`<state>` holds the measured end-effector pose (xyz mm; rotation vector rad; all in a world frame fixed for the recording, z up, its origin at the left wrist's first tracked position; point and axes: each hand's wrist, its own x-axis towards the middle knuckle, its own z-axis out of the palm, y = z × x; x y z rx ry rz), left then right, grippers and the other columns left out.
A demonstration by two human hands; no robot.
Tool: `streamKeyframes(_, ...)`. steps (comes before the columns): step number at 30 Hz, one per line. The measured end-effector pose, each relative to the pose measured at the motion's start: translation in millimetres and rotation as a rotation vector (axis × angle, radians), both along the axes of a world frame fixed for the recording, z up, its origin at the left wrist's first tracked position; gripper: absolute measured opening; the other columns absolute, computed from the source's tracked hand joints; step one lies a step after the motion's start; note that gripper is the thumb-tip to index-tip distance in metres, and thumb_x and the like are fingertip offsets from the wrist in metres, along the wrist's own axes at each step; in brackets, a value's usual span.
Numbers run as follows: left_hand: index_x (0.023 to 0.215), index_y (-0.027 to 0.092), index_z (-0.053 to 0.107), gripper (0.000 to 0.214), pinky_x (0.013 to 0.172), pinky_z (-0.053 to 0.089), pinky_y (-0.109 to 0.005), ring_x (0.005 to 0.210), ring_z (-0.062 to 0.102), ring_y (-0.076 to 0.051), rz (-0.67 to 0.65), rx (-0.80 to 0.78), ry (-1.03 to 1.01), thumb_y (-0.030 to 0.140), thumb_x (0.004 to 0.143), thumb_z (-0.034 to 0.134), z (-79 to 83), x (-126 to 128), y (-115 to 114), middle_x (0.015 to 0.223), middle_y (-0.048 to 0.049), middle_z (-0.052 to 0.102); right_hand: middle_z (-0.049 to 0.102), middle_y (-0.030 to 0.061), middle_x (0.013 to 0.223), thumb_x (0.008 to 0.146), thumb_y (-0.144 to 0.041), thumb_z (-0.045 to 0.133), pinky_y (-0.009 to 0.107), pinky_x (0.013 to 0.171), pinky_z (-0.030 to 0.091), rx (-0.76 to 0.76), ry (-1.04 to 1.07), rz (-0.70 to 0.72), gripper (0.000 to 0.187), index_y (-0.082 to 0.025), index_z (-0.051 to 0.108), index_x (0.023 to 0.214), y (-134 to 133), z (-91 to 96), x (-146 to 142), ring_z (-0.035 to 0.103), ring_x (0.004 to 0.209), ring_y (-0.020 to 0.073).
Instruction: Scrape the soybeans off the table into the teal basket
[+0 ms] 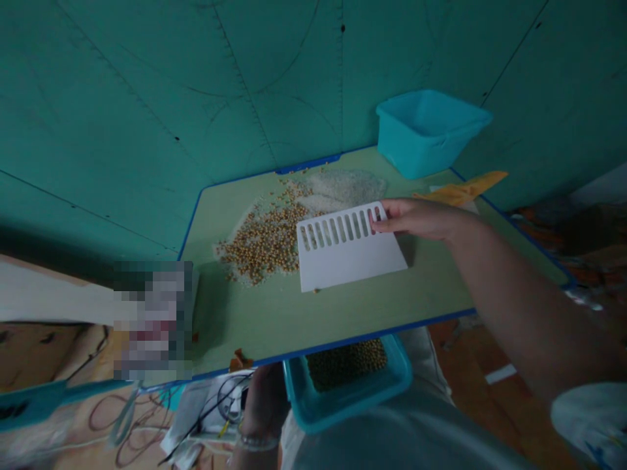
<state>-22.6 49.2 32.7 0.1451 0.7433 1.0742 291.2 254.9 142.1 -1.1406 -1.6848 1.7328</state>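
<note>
My right hand (409, 219) grips the upper right corner of a white slotted plastic board (350, 258), with fingers at its end slots. The board stands tilted on the table, its left edge against a spread of tan soybeans (264, 241). Behind the board lies a heap of small whitish grains (350, 186). Below the table's front edge, over my lap, is a blue tray (353, 408) containing more beans. My left hand (268, 385) is at the tray's left side. Its fingers are hidden under the table edge and behind the tray.
A blue plastic tub (424, 147) stands at the table's back right. Near it lies an orange-yellow packet (465, 189). The pale green table (255, 313) has a blue rim and meets a green wall. A blurred-out box (157, 320) is at left; cables (132, 418) lie on the floor.
</note>
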Motion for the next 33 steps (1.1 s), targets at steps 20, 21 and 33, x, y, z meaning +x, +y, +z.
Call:
streamKeyframes(20, 0.093, 0.022, 0.072, 0.031, 0.093, 0.041, -0.033, 0.097, 0.063, -0.024, 0.084, 0.050, -0.044, 0.014, 0.079, 0.045, -0.4, -2.2, -2.5, 0.088, 0.0000, 0.075, 0.061, -0.0011, 0.079, 0.072, -0.027, 0.062, 0.024, 0.063, 0.042, -0.101, 0.121, 0.010, 0.017, -0.020, 0.056, 0.086, -15.2, -2.4, -26.0, 0.055, 0.070, 0.0115)
streamKeyframes(21, 0.092, 0.023, 0.072, 0.031, 0.093, 0.041, -0.033, 0.096, 0.063, -0.024, 0.090, 0.049, -0.041, 0.013, 0.079, 0.046, -0.7, -2.2, -2.7, 0.089, 0.0003, 0.075, 0.061, -0.0007, 0.083, 0.074, -0.028, 0.059, 0.024, 0.062, 0.043, -0.071, 0.149, -0.118, 0.019, -0.022, 0.055, 0.091, -12.0, -5.2, -26.4, 0.056, 0.072, 0.0119)
streamKeyframes(33, 0.086, 0.018, 0.074, 0.023, 0.088, 0.045, -0.035, 0.092, 0.064, -0.027, 0.138, -0.059, 0.056, 0.014, 0.073, 0.055, 3.0, 0.4, -4.9, 0.083, -0.0049, 0.076, 0.058, -0.0007, 0.079, 0.080, -0.035, 0.051, 0.026, 0.061, 0.041, 0.206, 0.076, -0.366, 0.017, -0.023, 0.047, 0.091, -5.1, -14.7, -35.4, 0.054, 0.070, 0.0143)
